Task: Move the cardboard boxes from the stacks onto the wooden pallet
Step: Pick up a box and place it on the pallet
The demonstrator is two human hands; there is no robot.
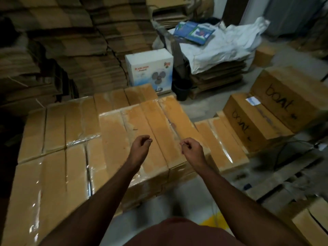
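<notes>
Both hands, left [140, 145] and right [190, 148], hover loosely curled and empty above the taped cardboard boxes [142, 132]. The wooden pallet [276, 181] at right looks bare nearby, so most moving seems left.

A grey concrete floor [200, 110] carries everything; on its left stand tape-wrapped brown cardboard boxes [74, 139] packed side by side; far behind them, a white fan carton with blue print [149, 68] and a small black bucket [182, 91]; at the near right, a slatted wooden pallet [276, 180]; further right, brown cartons printed "boat" [262, 121]; at the far left, tall piles of flattened brown cardboard [71, 41].
</notes>
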